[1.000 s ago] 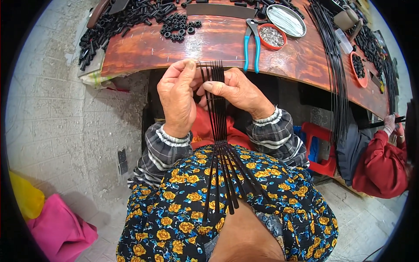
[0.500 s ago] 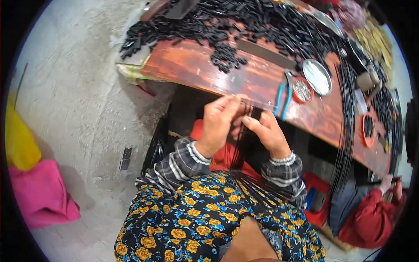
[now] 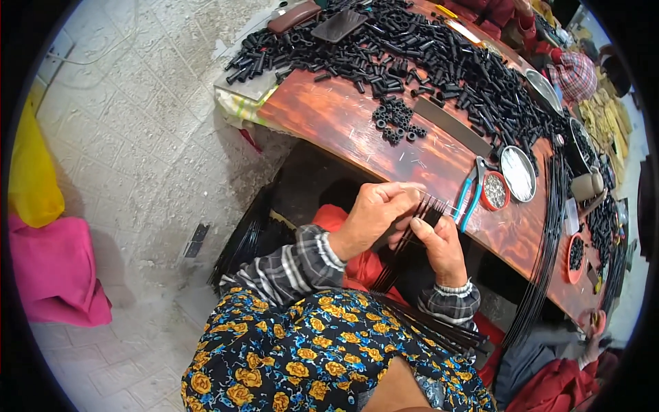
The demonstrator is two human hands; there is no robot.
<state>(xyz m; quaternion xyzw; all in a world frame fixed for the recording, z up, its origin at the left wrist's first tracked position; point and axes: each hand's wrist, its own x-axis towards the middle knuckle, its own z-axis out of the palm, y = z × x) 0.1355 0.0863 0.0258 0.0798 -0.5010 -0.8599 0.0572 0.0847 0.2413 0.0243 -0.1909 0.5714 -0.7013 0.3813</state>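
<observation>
My right hand is closed around a bunch of thin black rods, its thumb lying over them. Their upper ends fan out side by side at the table's near edge, and their lower part runs down toward my lap. My left hand is closed in a pinch beside the rod tips. From its fingertips a thin pale stick seems to run across the tips toward my right hand; its end in the left fingers is hidden. More dark rods lie across my floral-covered lap.
On the reddish wooden table lie blue-handled pliers, a red bowl of small metal bits, a dish of white sticks and a dark flat bar. Black tubes heap behind. Black rods overhang the edge. A co-worker's red sleeve shows lower right.
My view has shifted, so the table and both hands sit farther right and lower. The rods' upper ends show more clearly, fanned between my hands. Both hands stay closed.
</observation>
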